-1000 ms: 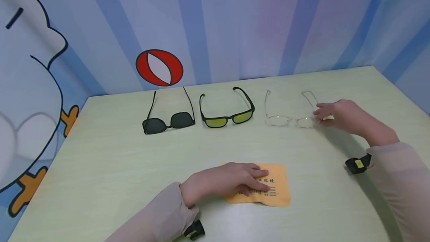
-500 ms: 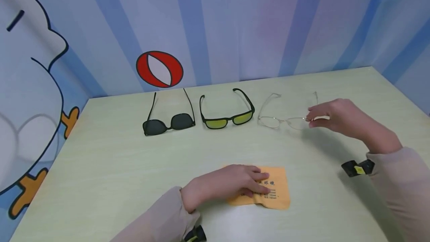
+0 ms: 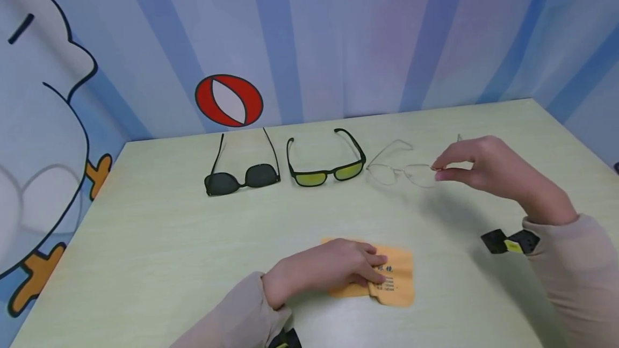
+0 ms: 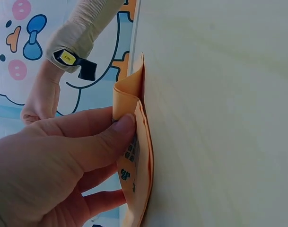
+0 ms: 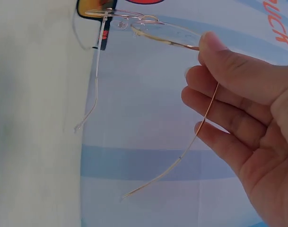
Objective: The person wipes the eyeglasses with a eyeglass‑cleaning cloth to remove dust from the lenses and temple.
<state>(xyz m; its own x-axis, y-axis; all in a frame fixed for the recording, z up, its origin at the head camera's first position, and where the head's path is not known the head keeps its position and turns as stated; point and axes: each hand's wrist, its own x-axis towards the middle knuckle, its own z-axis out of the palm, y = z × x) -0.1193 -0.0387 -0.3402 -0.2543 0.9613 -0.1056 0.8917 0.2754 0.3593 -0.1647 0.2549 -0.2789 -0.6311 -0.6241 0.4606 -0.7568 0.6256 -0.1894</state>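
Left hand (image 3: 326, 266) pinches the near cloth (image 3: 401, 286), right hand (image 3: 500, 173) the far glasses (image 3: 401, 171); these look light, fragile, best held by the rim (image 5: 171, 43).

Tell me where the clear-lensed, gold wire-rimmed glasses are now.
In the head view, the clear-lensed, gold wire-rimmed glasses are right of centre, pinched at one end by the right hand, just right of the black-framed glasses with yellow-green lenses.

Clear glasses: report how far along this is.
Looks done: the clear glasses appear lifted off the table, arms unfolded. In hand: the right hand pinches their frame; the left hand pinches an orange cloth. Perhaps left: bringing cloth to glasses, as they are apart; dark sunglasses lie unheld.
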